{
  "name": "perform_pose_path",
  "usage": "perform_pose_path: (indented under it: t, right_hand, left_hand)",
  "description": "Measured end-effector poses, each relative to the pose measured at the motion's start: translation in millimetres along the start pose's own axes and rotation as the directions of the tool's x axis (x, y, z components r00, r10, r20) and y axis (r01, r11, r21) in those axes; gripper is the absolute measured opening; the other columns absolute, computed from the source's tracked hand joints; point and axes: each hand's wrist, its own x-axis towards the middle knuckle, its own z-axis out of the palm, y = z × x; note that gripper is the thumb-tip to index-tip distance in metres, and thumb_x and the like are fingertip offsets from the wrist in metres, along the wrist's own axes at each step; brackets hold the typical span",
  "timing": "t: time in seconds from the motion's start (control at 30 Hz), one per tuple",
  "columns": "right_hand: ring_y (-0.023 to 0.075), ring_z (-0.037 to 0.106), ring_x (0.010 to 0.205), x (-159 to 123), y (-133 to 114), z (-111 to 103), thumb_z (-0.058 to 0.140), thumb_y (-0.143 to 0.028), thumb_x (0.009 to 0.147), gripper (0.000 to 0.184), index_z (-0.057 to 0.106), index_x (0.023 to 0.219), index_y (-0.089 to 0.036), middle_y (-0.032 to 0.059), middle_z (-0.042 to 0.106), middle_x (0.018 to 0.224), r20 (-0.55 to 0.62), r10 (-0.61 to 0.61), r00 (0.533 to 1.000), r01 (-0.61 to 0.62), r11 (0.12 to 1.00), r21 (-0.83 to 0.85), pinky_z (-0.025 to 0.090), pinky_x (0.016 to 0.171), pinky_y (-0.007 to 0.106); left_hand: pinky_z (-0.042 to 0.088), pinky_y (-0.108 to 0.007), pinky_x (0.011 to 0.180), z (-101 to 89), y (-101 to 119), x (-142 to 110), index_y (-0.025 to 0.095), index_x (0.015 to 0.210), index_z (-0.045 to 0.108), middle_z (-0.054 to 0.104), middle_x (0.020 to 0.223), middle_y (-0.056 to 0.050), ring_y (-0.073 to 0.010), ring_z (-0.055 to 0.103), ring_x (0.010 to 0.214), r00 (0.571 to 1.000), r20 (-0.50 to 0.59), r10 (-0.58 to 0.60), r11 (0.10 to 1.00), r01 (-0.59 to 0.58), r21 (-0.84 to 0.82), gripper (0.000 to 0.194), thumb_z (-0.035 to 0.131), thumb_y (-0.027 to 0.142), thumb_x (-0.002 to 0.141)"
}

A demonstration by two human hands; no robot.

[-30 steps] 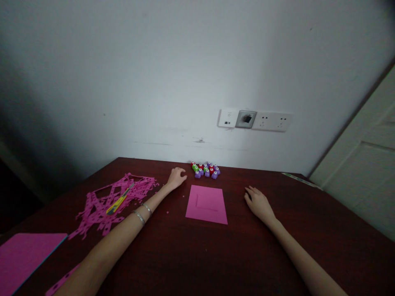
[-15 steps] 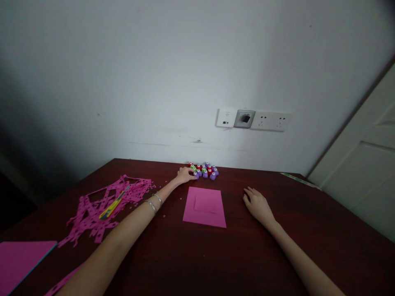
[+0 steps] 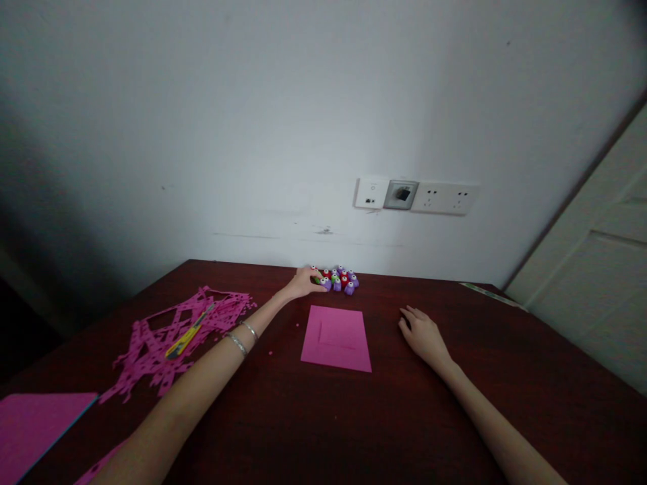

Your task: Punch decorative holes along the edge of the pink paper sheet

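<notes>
My left hand reaches to the far side of the table, its thumb and fingers around a small purple craft punch at the left end of a group. Several more small punches, purple, red and green, with white round tops, stand close together by the wall. My fingers partly cover those at the left. A pink sheet with a faint rectangular outline lies in front of the group. Right of that sheet, my right hand rests palm down on the table, fingers loosely spread, holding nothing.
A tangle of pink punched paper strips lies at the left, with a yellow utility knife on top. A stack of pink sheets sits at the near left corner. Wall sockets are above the table; a thin strip lies far right.
My left hand has moved slightly right and away from me, bringing the purple punch up against the others. My right hand has stayed in place.
</notes>
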Motion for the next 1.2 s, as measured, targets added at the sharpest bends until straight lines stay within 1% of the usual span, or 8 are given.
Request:
perform_pose_path:
  t: [0.07, 0.2, 0.5, 0.6, 0.73, 0.9, 1.03, 1.2]
  right_hand:
    - [0.0273, 0.045, 0.118, -0.4, -0.3, -0.1, 0.035, -0.028, 0.084, 0.043, 0.057, 0.116, -0.009, 0.0164, 0.052, 0.125, -0.001, 0.006, 1.0, -0.006, 1.0, 0.009, 0.035, 0.097, 0.042]
    - [0.0276, 0.043, 0.119, -1.1, -1.8, -0.2, 0.035, -0.027, 0.084, 0.043, 0.056, 0.117, -0.009, 0.016, 0.051, 0.126, -0.006, 0.014, 1.0, -0.014, 0.999, 0.033, 0.034, 0.097, 0.043]
    - [0.0261, 0.049, 0.113, 0.5, -1.9, -12.2, 0.039, -0.028, 0.083, 0.039, 0.06, 0.111, -0.011, 0.0149, 0.055, 0.12, -0.044, -0.024, 0.999, 0.03, 0.989, 0.145, 0.038, 0.096, 0.041]
    - [0.0219, 0.058, 0.097, 2.4, -21.6, -34.0, 0.046, -0.032, 0.081, 0.029, 0.065, 0.098, -0.017, 0.0101, 0.062, 0.105, -0.093, -0.064, 0.994, 0.097, 0.901, 0.423, 0.044, 0.088, 0.036]
    - [0.0169, 0.06, 0.081, -1.0, -71.7, -64.6, 0.055, -0.036, 0.077, 0.026, 0.065, 0.094, -0.02, 0.0058, 0.064, 0.094, 0.017, -0.186, 0.982, 0.117, 0.683, 0.721, 0.049, 0.071, 0.029]
    - [0.0133, 0.057, 0.069, -14.6, -114.3, -79.2, 0.067, -0.036, 0.068, 0.035, 0.064, 0.098, -0.018, 0.0029, 0.063, 0.084, 0.131, -0.316, 0.94, 0.094, 0.607, 0.789, 0.047, 0.063, 0.027]
    - [0.0125, 0.055, 0.066, -20.1, -119.7, -78.7, 0.069, -0.036, 0.066, 0.032, 0.065, 0.092, -0.018, 0.001, 0.063, 0.08, 0.149, -0.327, 0.933, 0.095, 0.624, 0.776, 0.046, 0.06, 0.026]
    - [0.0122, 0.056, 0.067, -21.5, -121.7, -78.4, 0.066, -0.029, 0.069, 0.028, 0.064, 0.094, -0.018, 0.0012, 0.063, 0.08, 0.113, -0.341, 0.933, 0.115, 0.582, 0.805, 0.047, 0.06, 0.025]
  left_hand:
    - [0.038, -0.03, 0.082, -8.2, 12.9, -8.9, 0.017, 0.08, 0.067, 0.063, 0.083, -0.002, -0.0183, 0.054, 0.085, 0.993, 0.007, 0.115, 0.993, -0.116, 0.017, 0.032, 0.071, 0.043, 0.061]
    - [0.032, -0.032, 0.088, -17.6, 37.6, -33.7, 0.019, 0.081, 0.067, 0.062, 0.091, -0.003, -0.0191, 0.05, 0.094, 0.973, 0.025, 0.229, 0.973, -0.229, 0.026, 0.031, 0.072, 0.041, 0.061]
    - [0.031, -0.032, 0.086, -17.3, 57.0, -62.8, 0.021, 0.081, 0.066, 0.062, 0.091, -0.003, -0.019, 0.049, 0.093, 0.951, 0.181, 0.251, 0.967, -0.254, -0.004, 0.029, 0.071, 0.043, 0.062]
    - [0.03, -0.032, 0.087, -16.7, 61.7, -64.3, 0.021, 0.08, 0.066, 0.062, 0.09, -0.002, -0.019, 0.047, 0.094, 0.941, 0.214, 0.261, 0.964, -0.265, -0.01, 0.029, 0.071, 0.043, 0.062]
    - [0.031, -0.031, 0.086, -13.6, 69.6, -68.6, 0.021, 0.081, 0.067, 0.06, 0.093, -0.002, -0.019, 0.046, 0.095, 0.929, 0.239, 0.282, 0.959, -0.282, -0.036, 0.031, 0.071, 0.044, 0.061]
    - [0.033, -0.03, 0.085, -11.6, 79.4, -75.0, 0.022, 0.083, 0.067, 0.057, 0.095, -0.002, -0.0187, 0.046, 0.095, 0.922, 0.259, 0.289, 0.957, -0.286, -0.049, 0.031, 0.072, 0.043, 0.061]
    - [0.032, -0.031, 0.087, -12.4, 87.8, -77.0, 0.022, 0.083, 0.067, 0.058, 0.093, -0.002, -0.0186, 0.047, 0.095, 0.909, 0.283, 0.307, 0.951, -0.303, -0.057, 0.027, 0.072, 0.039, 0.063]
    - [0.033, -0.032, 0.086, -12.0, 91.3, -77.3, 0.02, 0.082, 0.067, 0.058, 0.093, -0.003, -0.0192, 0.047, 0.095, 0.906, 0.285, 0.313, 0.949, -0.308, -0.065, 0.029, 0.072, 0.041, 0.063]
